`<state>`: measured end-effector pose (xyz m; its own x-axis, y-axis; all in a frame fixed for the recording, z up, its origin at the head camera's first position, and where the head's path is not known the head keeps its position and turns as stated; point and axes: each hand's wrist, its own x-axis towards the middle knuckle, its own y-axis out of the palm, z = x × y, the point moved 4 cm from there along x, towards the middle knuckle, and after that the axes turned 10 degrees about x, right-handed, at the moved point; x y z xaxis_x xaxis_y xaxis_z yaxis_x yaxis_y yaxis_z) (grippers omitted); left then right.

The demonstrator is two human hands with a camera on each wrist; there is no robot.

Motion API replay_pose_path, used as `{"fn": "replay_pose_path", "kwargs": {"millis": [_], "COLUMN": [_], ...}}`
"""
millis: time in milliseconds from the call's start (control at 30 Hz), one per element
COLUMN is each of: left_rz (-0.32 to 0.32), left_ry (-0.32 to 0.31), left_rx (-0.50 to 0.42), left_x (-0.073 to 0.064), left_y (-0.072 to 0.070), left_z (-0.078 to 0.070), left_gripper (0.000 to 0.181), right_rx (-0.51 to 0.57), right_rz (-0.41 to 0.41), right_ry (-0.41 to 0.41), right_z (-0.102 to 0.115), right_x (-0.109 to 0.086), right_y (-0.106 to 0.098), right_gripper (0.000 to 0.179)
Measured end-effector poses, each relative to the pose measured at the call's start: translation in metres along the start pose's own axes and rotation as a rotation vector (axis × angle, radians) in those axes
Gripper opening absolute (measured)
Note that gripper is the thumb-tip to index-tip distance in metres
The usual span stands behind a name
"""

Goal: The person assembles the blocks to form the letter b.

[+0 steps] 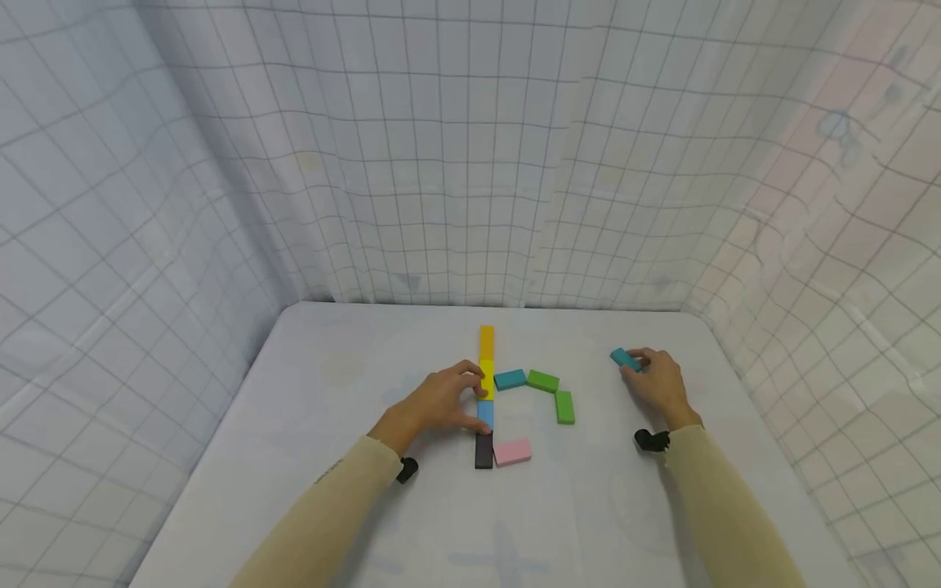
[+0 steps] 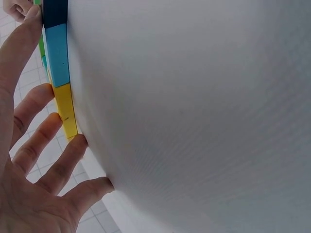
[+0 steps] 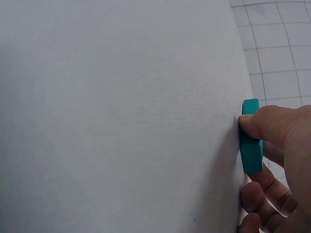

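My left hand (image 1: 441, 398) rests with spread, bent fingers along a straight column of blocks. Its fingertips touch the yellow block (image 1: 488, 377), and the thumb reaches the seam between the light blue block (image 1: 486, 414) and the black block (image 1: 483, 450). An orange-yellow block (image 1: 487, 341) tops the column. Off to the right, my right hand (image 1: 659, 385) pinches a teal block (image 3: 251, 153) between thumb and fingers, at the table surface. Beside the column lie another teal block (image 1: 510, 380), a green block (image 1: 542, 381), a second green block (image 1: 564, 407) and a pink block (image 1: 512, 452).
The blocks lie on a white table (image 1: 353, 523). Grid-patterned white cloth (image 1: 456, 163) hangs behind the table and on both sides. A black strap piece (image 1: 651, 441) sits at the right wrist, another (image 1: 408, 469) at the left.
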<state>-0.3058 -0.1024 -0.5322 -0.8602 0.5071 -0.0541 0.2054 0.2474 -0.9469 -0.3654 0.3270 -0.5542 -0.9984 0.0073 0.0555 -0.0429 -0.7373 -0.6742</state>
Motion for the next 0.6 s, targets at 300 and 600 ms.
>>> {"fn": "replay_pose_path", "kwargs": {"millis": [300,600], "left_rz": [0.001,-0.001], "left_ry": [-0.009,-0.011], "left_rx": [-0.002,0.0], "left_x": [-0.002,0.001], "left_y": [0.001,0.003], "left_z": [-0.001,-0.001], "left_gripper": [0.061,0.061], "right_rx": [0.0,0.007], "right_rz": [-0.016,-0.017], "right_ry": [-0.043,-0.054], "right_z": [-0.002,-0.002], "right_x": [-0.003,-0.014], "right_y": [0.002,0.002], "right_gripper": [0.048,0.045]}}
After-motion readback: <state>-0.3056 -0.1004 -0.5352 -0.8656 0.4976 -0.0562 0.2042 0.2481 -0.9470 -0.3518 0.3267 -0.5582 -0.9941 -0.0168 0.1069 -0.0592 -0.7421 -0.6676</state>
